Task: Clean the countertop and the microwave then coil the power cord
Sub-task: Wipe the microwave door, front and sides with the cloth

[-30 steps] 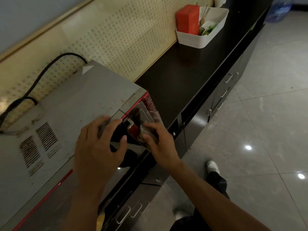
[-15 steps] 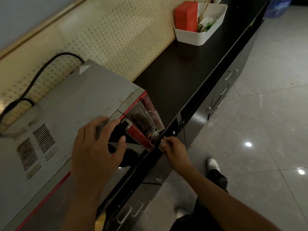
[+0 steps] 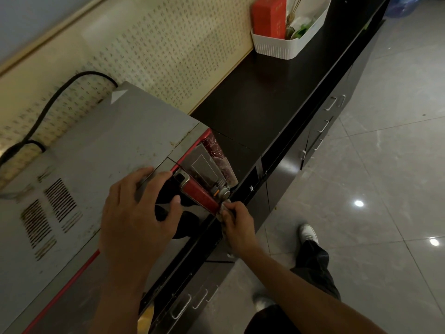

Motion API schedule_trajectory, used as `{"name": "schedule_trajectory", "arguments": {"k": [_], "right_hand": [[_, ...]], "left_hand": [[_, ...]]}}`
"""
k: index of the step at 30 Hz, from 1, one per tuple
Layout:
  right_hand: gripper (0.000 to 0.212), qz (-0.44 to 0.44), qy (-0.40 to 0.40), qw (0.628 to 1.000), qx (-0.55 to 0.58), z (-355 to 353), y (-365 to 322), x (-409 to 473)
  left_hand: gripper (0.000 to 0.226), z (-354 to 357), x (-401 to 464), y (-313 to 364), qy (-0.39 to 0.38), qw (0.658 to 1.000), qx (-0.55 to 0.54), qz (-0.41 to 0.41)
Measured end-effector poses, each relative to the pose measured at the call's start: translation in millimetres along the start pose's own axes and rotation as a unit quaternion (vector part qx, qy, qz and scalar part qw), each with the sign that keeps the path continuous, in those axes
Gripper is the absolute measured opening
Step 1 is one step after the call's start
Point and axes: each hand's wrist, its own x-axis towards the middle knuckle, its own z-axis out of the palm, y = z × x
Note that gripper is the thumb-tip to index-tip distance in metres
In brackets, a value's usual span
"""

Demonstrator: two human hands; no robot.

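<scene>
Microwave sits on dark desk, back against patterned wall. L hand lies spread on its top front edge, fingers straight, thumb over the door, gripping nothing. R hand at the lower front corner by the red handle & knob, fingers pinched on a small pale cloth. Black power cord loops behind the microwave, uncoiled. White basket w/ red box further along desk.

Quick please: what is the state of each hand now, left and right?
Left hand: open, fingers spread, resting on the microwave top.
Right hand: gripping a small cloth at the microwave's lower front corner.
</scene>
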Motion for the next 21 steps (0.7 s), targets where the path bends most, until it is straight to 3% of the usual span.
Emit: {"name": "schedule_trajectory", "arguments": {"k": [4,9,14,19,21], "right_hand": [[0.006,-0.132,0.027,0.991,-0.009,-2,-18,-6],[0.004,-0.063,0.007,0.996,-0.062,-2,1,-2],[0.009,-0.155,0.026,0.987,-0.017,-7,-28,-2],[0.009,-0.043,-0.041,0.996,-0.073,-16,-5,0],[0.014,-0.049,-0.043,0.995,-0.074,-22,-15,1]], "left_hand": [[0.048,2,1,-1,0.001,1.000,-0.001,0.001],[0.047,3,0,-2,0.007,1.000,0.002,0.003],[0.047,4,0,-3,0.008,1.000,0.002,0.005],[0.044,4,0,-5,0.014,1.000,-0.001,0.015],[0.041,4,0,-5,0.015,1.000,-0.007,0.020]]}}
